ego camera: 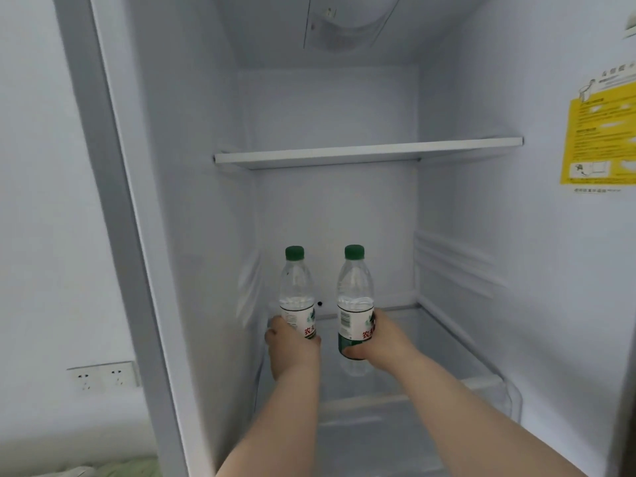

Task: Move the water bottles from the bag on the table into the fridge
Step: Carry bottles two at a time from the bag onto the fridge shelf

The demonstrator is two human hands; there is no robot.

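Left grip [292,342] is wrapped round the left bottle [297,290] and right grip [377,337] round the right bottle [355,294], each low on the label. Both bottles are upright, side by side inside the fridge [192,235], over its lower shelf [440,342]. Straight down looks the way to set them.

Your left hand [292,342] grips one green-capped bottle [296,290], your right hand [378,339] grips another bottle [354,297], both upright inside the open fridge [330,115], under its white shelf [364,153]
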